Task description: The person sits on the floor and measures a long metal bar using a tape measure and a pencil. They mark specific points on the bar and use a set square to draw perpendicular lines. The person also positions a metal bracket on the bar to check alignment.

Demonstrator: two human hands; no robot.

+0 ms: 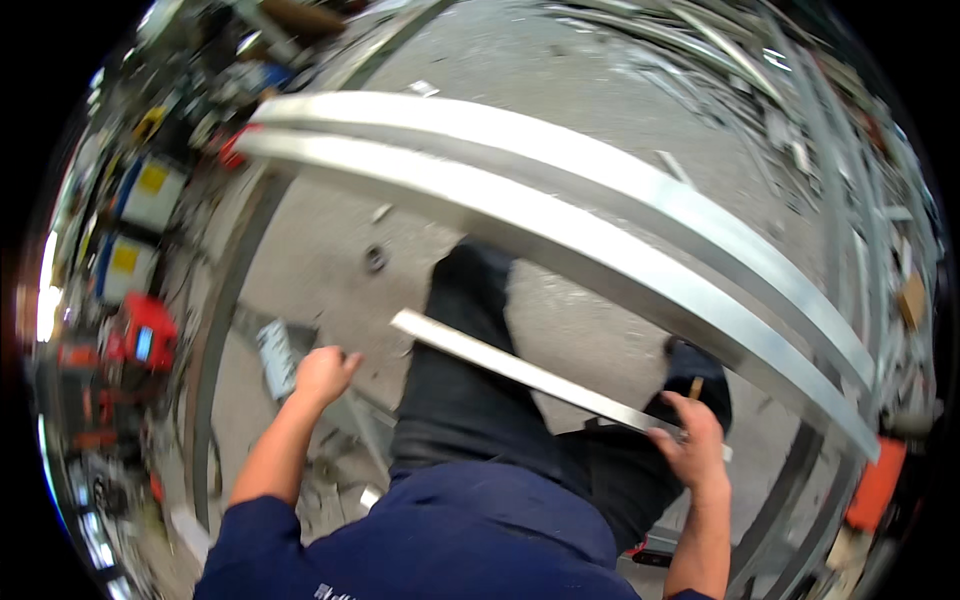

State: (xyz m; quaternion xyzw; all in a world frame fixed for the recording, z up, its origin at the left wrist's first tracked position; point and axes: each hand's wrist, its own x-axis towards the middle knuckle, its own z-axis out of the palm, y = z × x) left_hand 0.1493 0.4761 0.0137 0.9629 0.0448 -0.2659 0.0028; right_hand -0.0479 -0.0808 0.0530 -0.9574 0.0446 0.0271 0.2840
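A long, flat, pale metal strip [530, 375] slants across in front of my thighs. My right hand [697, 440] closes on it near its right end, with the short tip showing beyond the hand. A slim tan stick [697, 388] pokes up beside the fingers of that hand; its kind is unclear. My left hand [325, 375] hangs away from the strip, fingers curled and nothing visible in them. Just left of it is a pale blue-grey, roughly cylindrical object [277, 358]. Beyond my knees, two long silvery metal profiles [560, 235] lie side by side across a frame.
A dark metal frame rail [230, 300] runs along my left, and another support [785, 490] stands at my right. Red equipment with a lit screen [143, 335] is at far left. Piled metal lengths [700, 50] lie at the back right, and an orange-red object [876, 485] sits at right.
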